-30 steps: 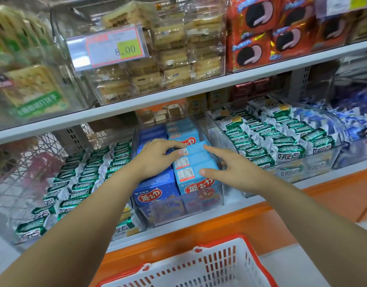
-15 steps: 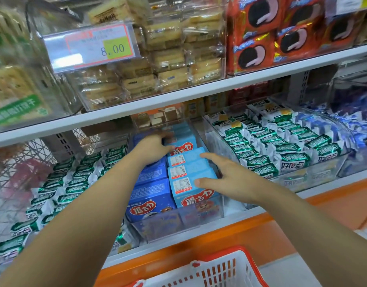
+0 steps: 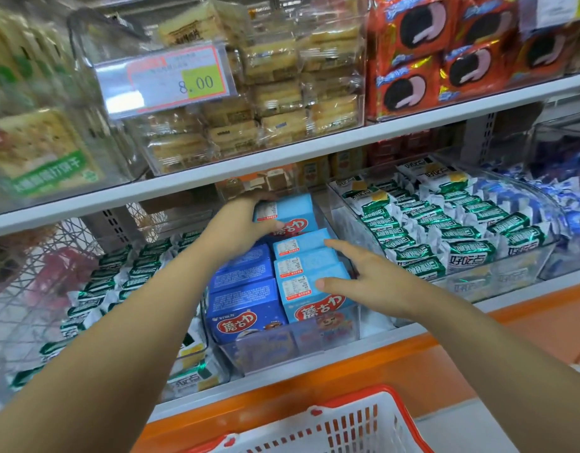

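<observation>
The dark-blue boxes [image 3: 242,289] stand packed in the left lane of the clear bin [image 3: 282,353] on the lower shelf [image 3: 543,286]. The left hand [image 3: 236,227] reaches deep, fingers curled over the rearmost light-blue box [image 3: 293,212], likely to lift it out of its row. The right hand [image 3: 370,282] lies with straight, released fingers on the front light-blue boxes [image 3: 311,266], apparently steadying them. A red basket [image 3: 347,423] waits below, probably for the box.
</observation>
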The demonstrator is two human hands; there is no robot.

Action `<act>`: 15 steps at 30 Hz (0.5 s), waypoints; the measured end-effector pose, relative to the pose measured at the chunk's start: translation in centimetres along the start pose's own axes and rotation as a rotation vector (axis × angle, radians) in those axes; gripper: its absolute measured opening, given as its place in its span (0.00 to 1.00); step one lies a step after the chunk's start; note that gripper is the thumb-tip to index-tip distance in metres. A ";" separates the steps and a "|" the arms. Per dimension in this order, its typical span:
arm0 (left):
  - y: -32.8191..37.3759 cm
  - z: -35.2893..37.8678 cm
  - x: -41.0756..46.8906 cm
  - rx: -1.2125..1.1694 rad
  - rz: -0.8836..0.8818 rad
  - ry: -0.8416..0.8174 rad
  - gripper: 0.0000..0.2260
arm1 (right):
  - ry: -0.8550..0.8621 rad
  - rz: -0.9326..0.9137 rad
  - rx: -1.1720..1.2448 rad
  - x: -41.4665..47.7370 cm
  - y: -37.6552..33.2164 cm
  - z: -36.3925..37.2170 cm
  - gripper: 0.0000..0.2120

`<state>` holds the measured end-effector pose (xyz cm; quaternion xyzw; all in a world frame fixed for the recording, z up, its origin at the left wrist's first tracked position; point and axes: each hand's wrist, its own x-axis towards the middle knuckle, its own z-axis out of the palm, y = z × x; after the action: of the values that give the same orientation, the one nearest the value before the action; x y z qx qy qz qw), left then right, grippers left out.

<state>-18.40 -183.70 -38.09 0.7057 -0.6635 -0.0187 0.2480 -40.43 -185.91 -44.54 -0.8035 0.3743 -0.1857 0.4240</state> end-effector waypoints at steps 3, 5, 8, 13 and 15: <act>0.4 -1.1 -3.0 -0.060 0.039 0.176 0.20 | 0.026 -0.016 0.018 -0.4 -0.3 0.3 0.35; 0.6 -1.7 -5.0 -0.119 0.087 0.256 0.19 | 0.048 -0.018 -0.020 -0.7 -0.6 0.5 0.36; 1.0 -2.5 -7.9 -0.212 0.121 0.331 0.18 | 0.073 -0.040 -0.023 -1.5 -0.9 1.0 0.42; 1.5 -2.8 -11.5 -0.328 0.128 0.439 0.19 | 0.309 -0.164 0.030 -3.1 -1.6 1.0 0.30; 2.0 -3.0 -12.5 -0.350 0.145 0.453 0.21 | 0.348 -0.194 0.096 -3.5 -1.9 0.7 0.30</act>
<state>-20.70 -170.92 -38.49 0.5892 -0.6267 0.0429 0.5082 -41.44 -182.13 -43.28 -0.7704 0.3534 -0.3793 0.3711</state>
